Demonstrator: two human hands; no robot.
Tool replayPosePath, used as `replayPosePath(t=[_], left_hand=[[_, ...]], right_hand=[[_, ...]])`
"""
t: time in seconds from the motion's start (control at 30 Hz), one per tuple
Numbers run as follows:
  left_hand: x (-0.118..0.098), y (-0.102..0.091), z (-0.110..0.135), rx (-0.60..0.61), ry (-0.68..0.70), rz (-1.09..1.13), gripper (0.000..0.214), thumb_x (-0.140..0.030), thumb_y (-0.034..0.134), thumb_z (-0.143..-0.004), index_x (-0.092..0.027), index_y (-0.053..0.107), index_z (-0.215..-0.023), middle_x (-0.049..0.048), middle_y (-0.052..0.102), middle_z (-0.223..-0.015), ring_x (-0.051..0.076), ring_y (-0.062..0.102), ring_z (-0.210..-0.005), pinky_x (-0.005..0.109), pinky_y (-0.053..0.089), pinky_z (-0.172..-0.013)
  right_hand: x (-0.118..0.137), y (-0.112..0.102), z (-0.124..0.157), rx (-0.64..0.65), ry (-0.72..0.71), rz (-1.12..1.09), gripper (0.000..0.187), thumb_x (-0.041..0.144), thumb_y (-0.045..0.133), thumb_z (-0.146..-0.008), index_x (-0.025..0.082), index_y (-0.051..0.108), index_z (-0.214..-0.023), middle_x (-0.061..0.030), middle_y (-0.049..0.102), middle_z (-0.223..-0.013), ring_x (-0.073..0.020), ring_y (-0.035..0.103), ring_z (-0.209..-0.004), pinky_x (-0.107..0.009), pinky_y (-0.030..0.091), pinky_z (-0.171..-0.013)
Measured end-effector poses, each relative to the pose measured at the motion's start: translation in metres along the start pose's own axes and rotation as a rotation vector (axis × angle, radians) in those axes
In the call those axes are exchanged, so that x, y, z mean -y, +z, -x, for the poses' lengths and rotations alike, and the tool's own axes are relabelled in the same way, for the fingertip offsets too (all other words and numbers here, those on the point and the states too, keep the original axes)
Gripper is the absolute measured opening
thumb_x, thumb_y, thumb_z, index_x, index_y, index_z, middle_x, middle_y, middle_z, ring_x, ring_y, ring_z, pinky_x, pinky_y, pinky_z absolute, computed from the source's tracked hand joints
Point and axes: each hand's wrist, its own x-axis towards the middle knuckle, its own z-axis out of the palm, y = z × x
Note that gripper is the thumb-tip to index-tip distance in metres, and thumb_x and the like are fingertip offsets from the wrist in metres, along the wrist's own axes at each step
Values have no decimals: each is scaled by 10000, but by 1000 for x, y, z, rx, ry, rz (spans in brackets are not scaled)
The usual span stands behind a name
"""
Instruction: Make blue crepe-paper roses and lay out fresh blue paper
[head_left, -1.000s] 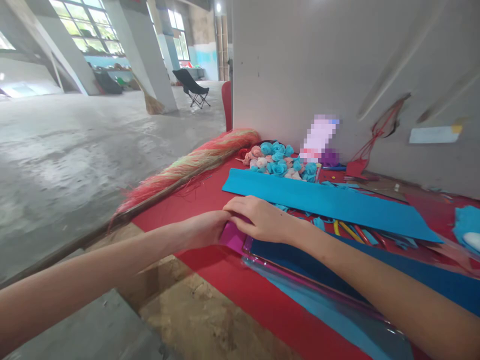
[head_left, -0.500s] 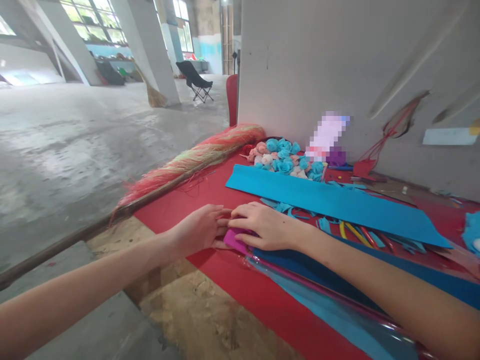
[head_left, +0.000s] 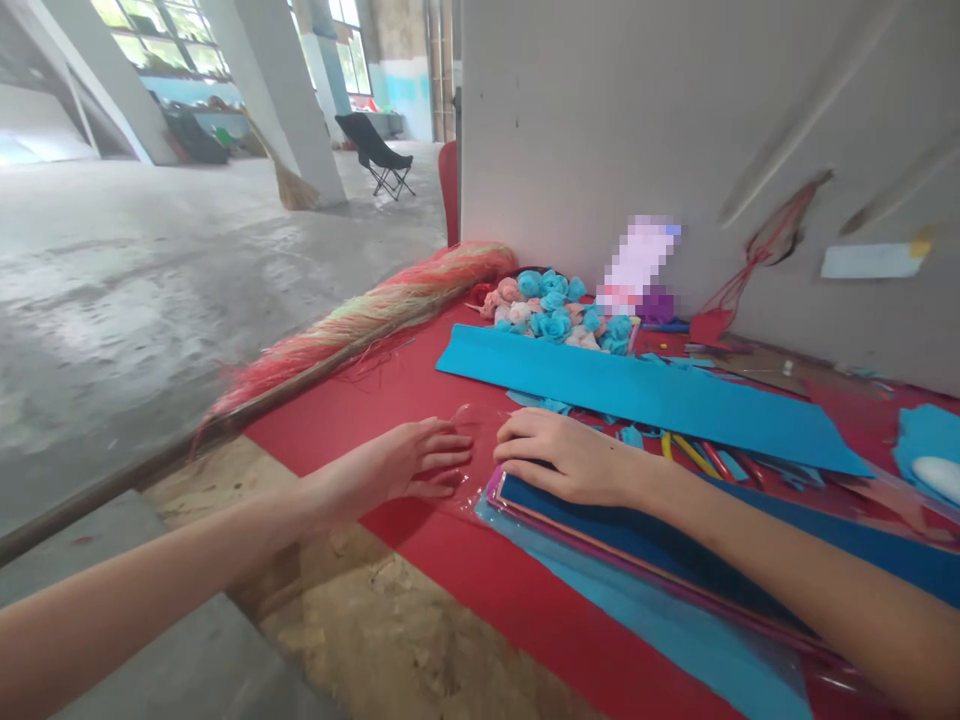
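Observation:
My left hand lies palm down, fingers stretched out, over the loose end of a clear plastic sleeve on the red table covering. Beside it, my right hand curls its fingers over the near end of a stack of folded paper inside the sleeve. Dark blue paper tops the stack, with a magenta edge showing beneath. Its fingertips are partly hidden. Light blue paper shows under the sleeve.
A bright blue paper strip lies behind my hands, before a pile of blue and pink paper flowers. Paper scraps and coloured sticks are near it. A pole with a red-green straw bundle borders the table's left edge.
The magenta paper end that stuck out between my hands now sits back within the stack under my right hand. My hands have moved apart, and clear plastic shows between them.

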Motion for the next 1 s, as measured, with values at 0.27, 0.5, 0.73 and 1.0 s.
replayPosePath(t=[0.27,0.5,0.73,1.0], left_hand=[[-1,1,4,-20,101,-238,442,-401,451,-824,-254,359,-1230,92,414,-1351,270,417,-1218,405,458,-886],[-13,37,-6,-70,587,-1199,395,-340,430,-844,-277,411,-1233,37,420,-1345,240,413,-1212,362,347,-1017],[-9,94,-31,6,647,-1695,361,-377,381,-866,-256,526,-1173,72,499,-1289,298,437,-1177,553,302,-987],[-18,108,-9,10,477,-1875,417,-341,416,-844,-247,489,-1243,83,484,-1315,350,418,-1205,653,206,-995]], right_hand=[[10,-19,71,-23,457,56,841,600,499,-750,178,179,-1402,-122,193,-1458,-297,176,-1328,-502,243,-1048],[23,-12,157,37,775,102,1044,687,582,-592,235,117,-1410,-137,68,-1476,-392,56,-1323,-599,203,-1017],[26,-6,162,-33,744,170,958,700,539,-628,252,187,-1398,-132,143,-1468,-355,135,-1326,-541,254,-1020],[-47,-35,187,-297,757,487,346,297,505,-863,170,480,-1184,-97,449,-1273,-255,448,-1143,-500,369,-933]])
